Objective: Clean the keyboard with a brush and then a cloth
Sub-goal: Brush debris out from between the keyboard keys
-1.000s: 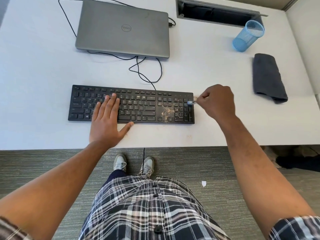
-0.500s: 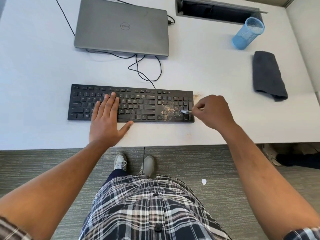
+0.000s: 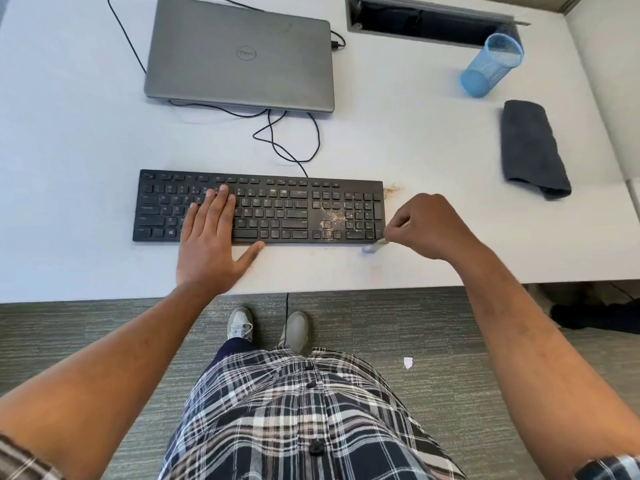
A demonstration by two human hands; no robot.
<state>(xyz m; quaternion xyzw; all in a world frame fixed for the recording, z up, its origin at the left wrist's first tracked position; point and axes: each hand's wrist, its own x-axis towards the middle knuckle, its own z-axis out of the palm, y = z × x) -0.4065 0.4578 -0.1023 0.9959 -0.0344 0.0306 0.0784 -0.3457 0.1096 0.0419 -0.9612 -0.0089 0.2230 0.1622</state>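
Clearly the brushing step is in hand: the right hand [image 3: 431, 227] pinches a small brush [image 3: 373, 247], its head just off the front right corner of the keyboard [image 3: 258, 206], over the desk [image 3: 69, 140]. The left hand [image 3: 209, 244] lies flat, fingers straight, pressing the left keys. Crumbs [image 3: 331, 220] sit by the number pad, so I judge more strokes are needed there before the cloth [image 3: 531, 147], well apart at right.

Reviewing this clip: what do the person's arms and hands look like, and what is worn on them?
Both forearms are bare from the wrist up. Each arm shows the edge of a plaid sleeve only at the bottom corners of the frame. The left hand and right hand carry no gloves, and no rings or watch are visible.
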